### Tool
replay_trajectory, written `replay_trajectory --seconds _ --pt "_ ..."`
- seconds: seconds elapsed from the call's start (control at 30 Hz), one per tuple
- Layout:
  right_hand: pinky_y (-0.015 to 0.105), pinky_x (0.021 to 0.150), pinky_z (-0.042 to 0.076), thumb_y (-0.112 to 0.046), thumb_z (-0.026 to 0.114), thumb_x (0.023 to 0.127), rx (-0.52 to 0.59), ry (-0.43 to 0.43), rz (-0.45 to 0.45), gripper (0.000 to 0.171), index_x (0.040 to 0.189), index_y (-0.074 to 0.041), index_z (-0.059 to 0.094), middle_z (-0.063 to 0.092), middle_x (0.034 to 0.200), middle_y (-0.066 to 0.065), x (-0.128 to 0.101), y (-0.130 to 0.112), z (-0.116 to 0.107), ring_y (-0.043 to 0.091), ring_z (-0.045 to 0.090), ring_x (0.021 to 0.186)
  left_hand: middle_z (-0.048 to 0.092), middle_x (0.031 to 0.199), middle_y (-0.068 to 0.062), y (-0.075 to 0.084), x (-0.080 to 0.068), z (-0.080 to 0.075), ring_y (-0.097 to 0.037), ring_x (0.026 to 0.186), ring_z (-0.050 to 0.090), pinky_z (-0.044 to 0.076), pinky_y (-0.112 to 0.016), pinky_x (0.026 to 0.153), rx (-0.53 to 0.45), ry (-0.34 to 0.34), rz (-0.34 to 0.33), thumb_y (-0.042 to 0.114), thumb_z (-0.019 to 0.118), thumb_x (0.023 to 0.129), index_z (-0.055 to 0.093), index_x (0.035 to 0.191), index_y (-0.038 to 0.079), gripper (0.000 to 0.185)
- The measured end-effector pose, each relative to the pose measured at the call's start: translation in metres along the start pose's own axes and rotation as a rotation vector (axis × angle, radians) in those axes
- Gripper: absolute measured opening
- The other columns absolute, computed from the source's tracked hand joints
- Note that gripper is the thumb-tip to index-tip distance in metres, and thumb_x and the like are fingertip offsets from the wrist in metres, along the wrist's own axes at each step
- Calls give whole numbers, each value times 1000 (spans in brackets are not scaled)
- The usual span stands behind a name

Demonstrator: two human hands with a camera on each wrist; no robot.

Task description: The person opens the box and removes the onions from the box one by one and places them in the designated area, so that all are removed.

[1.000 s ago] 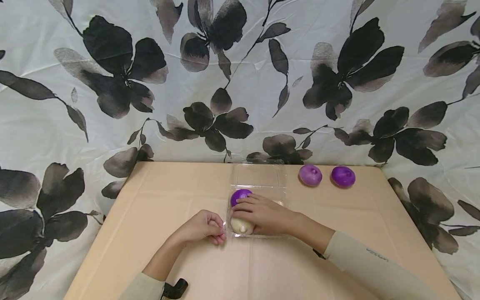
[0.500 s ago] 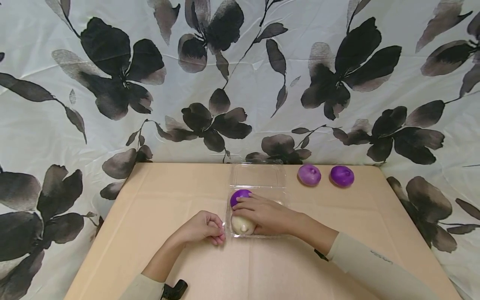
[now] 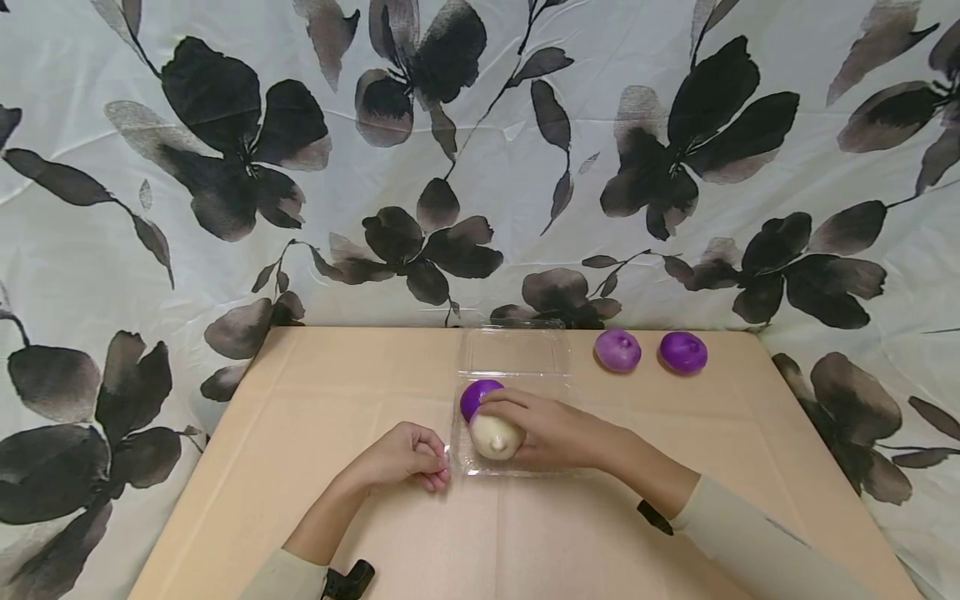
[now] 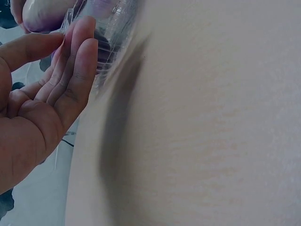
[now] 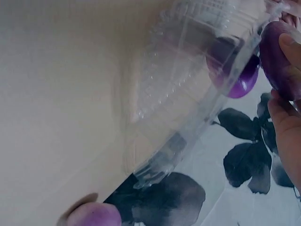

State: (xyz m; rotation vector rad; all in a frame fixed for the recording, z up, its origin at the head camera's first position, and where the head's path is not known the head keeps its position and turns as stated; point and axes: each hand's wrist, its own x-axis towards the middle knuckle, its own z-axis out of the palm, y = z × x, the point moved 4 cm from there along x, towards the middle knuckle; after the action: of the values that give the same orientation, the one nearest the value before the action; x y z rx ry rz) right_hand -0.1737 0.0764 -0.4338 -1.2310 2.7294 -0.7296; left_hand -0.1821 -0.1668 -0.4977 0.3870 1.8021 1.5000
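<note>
My right hand [image 3: 558, 429] grips a round purple-and-white bulb [image 3: 495, 437], its pale end with a small nub turned toward me. In the right wrist view that bulb shows its dark purple side [image 5: 277, 61] above the container wall. Beneath it lies an open clear plastic clamshell container [image 3: 551, 381], its lid folded back. Another purple bulb [image 3: 474, 398] sits in the container's far left corner. With thumb and fingertips, my left hand [image 3: 408, 457] pinches the container's left rim, and the clear edge shows between the fingers in the left wrist view.
Two more purple bulbs, one paler [image 3: 618, 350] and one darker [image 3: 683, 352], lie to the right of the raised lid [image 3: 513, 350]. The table [image 3: 337, 375] has a light tan covering. Behind it hangs a white cloth [image 3: 300, 275] with dark flowers.
The right hand has taken hold of the pale-ended bulb and raised it up and slightly to the right. The left hand stays at the container's rim.
</note>
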Motion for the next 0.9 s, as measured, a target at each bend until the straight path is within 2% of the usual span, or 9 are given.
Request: replay_trajectory --seconds 0.13,0.37,0.57,0.77,0.83,0.9 --pt "42 113 53 -25 89 82 27 53 13 69 143 -21 56 53 151 0 -6 3 -9 23 54 138 75 88 -24 1 -2 0 -28 78 77 68 -44 76 10 4 2 -4 61 93 63 95 -10 7" --pt "44 116 50 -12 91 76 31 96 65 79 146 -16 53 51 151 1 -20 13 -28 26 51 142 75 89 -27 2 -3 0 -30 79 77 68 -46 76 9 12 -1 -4 62 94 63 95 -11 7" --pt "48 114 50 -10 93 72 37 193 114 82 144 -12 54 53 150 5 -34 24 -47 29 52 140 75 89 -28 3 -2 1 -33 80 77 68 -47 76 19 9 -2 -4 62 94 63 95 -11 7" --pt "52 114 50 -10 93 73 25 276 195 84 146 -12 52 53 150 8 -52 40 -65 30 50 141 75 89 -28 3 -2 0 -33 80 77 68 -47 76 22 15 -8 -4 61 94 63 94 -10 6" --pt "52 114 50 -10 94 73 25 311 217 84 146 -12 52 54 150 8 -59 45 -71 31 50 140 75 89 -28 2 -2 0 -31 79 77 68 -46 76 21 16 -6 -4 61 94 63 94 -10 6" --pt "40 116 49 -8 94 71 28 345 235 86 146 -11 52 54 149 8 -67 51 -75 31 49 140 75 89 -28 2 -1 0 -30 78 77 68 -46 76 21 15 -4 -5 61 94 63 94 -11 6"
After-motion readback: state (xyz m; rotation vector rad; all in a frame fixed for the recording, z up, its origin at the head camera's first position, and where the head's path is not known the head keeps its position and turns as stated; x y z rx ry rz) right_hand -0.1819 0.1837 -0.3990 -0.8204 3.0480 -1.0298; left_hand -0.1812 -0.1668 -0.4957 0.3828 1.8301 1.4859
